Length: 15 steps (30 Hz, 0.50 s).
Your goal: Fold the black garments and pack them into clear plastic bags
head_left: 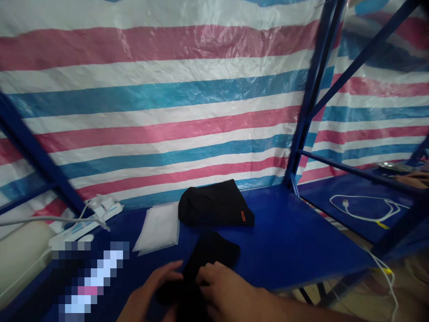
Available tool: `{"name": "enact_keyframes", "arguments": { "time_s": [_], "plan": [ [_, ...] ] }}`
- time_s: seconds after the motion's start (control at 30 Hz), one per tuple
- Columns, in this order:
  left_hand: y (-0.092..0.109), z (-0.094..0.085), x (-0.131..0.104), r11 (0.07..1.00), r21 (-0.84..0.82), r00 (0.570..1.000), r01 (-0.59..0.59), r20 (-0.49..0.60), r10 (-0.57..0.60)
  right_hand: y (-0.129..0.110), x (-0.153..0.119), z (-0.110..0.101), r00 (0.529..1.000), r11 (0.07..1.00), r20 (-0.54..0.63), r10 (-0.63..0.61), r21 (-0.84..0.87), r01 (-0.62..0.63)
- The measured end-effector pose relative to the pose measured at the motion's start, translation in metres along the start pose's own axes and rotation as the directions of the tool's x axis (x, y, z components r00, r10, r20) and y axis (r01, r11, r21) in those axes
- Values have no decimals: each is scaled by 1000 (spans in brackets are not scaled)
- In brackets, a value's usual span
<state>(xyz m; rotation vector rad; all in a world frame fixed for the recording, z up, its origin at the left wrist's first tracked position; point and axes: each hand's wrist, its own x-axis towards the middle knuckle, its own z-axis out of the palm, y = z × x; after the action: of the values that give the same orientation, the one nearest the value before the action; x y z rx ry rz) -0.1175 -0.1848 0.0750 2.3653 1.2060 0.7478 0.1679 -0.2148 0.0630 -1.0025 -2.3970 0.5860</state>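
A dark black cloth item (214, 250) lies on the blue table in front of me; its exact kind does not show. My right hand (228, 286) has its fingers bent and pressed onto the cloth, gripping it. At its left edge, my left hand (150, 286) curves around a black bunched part, fingers above and thumb lower down. The lower end of the cloth runs out of the frame between my wrists. Behind it rests a folded black garment (214, 205) with small orange lettering at its right corner.
Clear plastic bags (161, 226) are stacked left of the folded garment. A power strip (90, 221) with plugs and a blurred-out device (94, 281) are at left. Blue metal posts (308, 98) frame the table (284, 241). A white cable (365, 214) and another person's hand (414, 180) are at right.
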Motion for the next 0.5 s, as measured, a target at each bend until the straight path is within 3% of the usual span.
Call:
{"name": "enact_keyframes", "arguments": {
  "time_s": [0.13, 0.23, 0.3, 0.37, 0.5],
  "plan": [
    [35, 8, 59, 998, -68, 1000, 3, -9, -4, 3, 3, -5, 999, 997, 33, -43, 61, 41],
    [47, 18, 100, 993, -121, 994, -14, 103, 27, 6, -14, -25, 1000, 996, -25, -11, 84, 13],
    [50, 25, 120, 991, -129, 978, -26, 201, 52, 10, -29, -41, 992, 995, -94, 82, 71, -76],
    [52, 36, 136, 991, -117, 954, -68, 282, 98, 17, -40, -53, 951, 973, -204, 232, 61, -224],
    [51, 63, 155, 976, -57, 912, -212, 347, 219, 44, -47, -56, 791, 901, -442, 422, 105, -422]
  ]
}}
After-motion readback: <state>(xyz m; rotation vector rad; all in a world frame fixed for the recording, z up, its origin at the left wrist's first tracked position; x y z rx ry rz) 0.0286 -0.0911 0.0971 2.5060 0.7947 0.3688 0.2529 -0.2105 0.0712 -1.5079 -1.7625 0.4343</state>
